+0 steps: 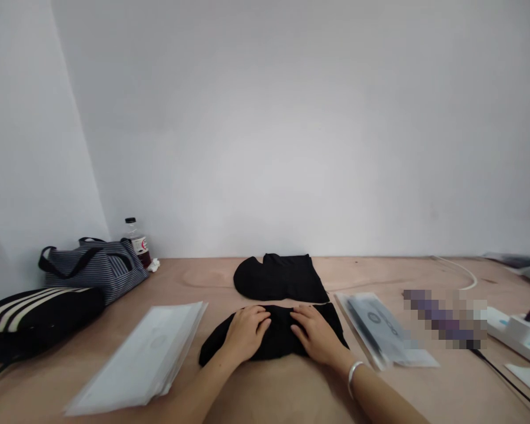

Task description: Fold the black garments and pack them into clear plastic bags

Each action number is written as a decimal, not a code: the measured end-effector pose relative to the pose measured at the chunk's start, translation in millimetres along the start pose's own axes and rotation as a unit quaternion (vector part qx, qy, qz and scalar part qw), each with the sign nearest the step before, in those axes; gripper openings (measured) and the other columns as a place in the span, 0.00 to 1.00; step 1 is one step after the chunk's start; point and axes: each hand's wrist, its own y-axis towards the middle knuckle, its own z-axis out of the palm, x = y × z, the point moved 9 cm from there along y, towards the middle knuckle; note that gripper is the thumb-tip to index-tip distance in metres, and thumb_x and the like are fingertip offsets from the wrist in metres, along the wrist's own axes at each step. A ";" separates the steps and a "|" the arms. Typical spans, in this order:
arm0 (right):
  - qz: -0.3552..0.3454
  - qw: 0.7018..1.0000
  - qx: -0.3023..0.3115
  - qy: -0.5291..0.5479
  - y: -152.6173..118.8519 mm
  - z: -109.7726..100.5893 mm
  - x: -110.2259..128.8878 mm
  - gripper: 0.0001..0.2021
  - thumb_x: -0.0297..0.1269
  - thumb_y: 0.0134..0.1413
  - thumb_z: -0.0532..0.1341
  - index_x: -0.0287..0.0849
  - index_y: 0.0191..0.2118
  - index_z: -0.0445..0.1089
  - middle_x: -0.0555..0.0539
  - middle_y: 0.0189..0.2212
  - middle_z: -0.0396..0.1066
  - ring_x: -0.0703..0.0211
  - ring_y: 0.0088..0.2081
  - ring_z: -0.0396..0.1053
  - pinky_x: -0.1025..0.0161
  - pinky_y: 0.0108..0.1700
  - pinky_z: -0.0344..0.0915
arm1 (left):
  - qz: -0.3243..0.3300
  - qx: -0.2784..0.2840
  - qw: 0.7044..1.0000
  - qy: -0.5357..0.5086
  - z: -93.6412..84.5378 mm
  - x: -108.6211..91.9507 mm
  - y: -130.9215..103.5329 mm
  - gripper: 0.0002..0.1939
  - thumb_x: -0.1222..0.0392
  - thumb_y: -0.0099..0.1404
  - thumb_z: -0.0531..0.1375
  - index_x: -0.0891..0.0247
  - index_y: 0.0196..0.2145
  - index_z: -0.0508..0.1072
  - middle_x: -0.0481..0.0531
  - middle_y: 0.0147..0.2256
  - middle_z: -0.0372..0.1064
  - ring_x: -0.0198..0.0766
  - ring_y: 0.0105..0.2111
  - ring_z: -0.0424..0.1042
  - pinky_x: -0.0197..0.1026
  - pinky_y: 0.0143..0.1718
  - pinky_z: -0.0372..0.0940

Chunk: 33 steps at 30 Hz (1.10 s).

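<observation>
A black cloth piece, rounded at its left end and straight-edged at its right, lies flat on the table in front of me. Resting on its left part is my left hand, fingers stretched forward and palm down. My right hand, with a bracelet at the wrist, lies likewise on the right part, fingers spread. Both hands are open and press on the cloth without gripping it. Just beyond lies a second black cloth piece of similar shape, with a notch in its upper edge. The exact kind of garment cannot be told.
Left of my hands is a stack of translucent plastic bags; a filled, printed bag lies right. A striped handbag, black pouch and bottle stand far left. A power strip and cables lie right.
</observation>
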 end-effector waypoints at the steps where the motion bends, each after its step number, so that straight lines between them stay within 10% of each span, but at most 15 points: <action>1: 0.003 1.000 0.025 0.003 -1.5 7.3 0.9 0.20 0.42 0.58 0.45 0.42 0.54 0.57 0.45 0.54 0.56 0.55 0.56 0.49 0.53 0.57 0.40 | -0.002 0.019 1.000 0.005 6.1 -0.2 -2.7 0.17 0.55 0.66 0.46 0.58 0.46 0.69 0.52 0.48 0.65 0.43 0.49 0.60 0.46 0.50 0.52; 10: 0.066 0.989 0.128 -0.014 -15.5 26.8 -13.2 0.30 0.60 0.53 0.38 0.53 0.59 0.44 0.47 0.60 0.39 0.44 0.60 0.33 0.34 0.52 0.28 | -0.038 0.149 0.988 0.033 34.6 10.9 -16.7 0.27 0.43 0.64 0.41 0.56 0.57 0.52 0.55 0.59 0.43 0.48 0.58 0.42 0.60 0.54 0.37; 27: 0.074 0.991 0.108 -0.007 -47.5 21.0 -8.1 0.30 0.60 0.52 0.40 0.55 0.59 0.44 0.46 0.60 0.40 0.42 0.59 0.35 0.32 0.51 0.29 | -0.024 0.140 0.990 0.012 32.3 -6.4 -37.9 0.27 0.42 0.62 0.44 0.53 0.57 0.52 0.53 0.59 0.43 0.47 0.58 0.42 0.59 0.54 0.38; 33: 0.043 0.996 0.079 -0.003 -29.2 15.0 14.8 0.27 0.51 0.57 0.40 0.42 0.58 0.50 0.43 0.59 0.44 0.47 0.59 0.37 0.40 0.56 0.29 | -0.058 0.059 0.997 0.011 6.2 7.4 -32.7 0.22 0.49 0.65 0.42 0.58 0.53 0.61 0.53 0.54 0.56 0.44 0.54 0.53 0.50 0.54 0.45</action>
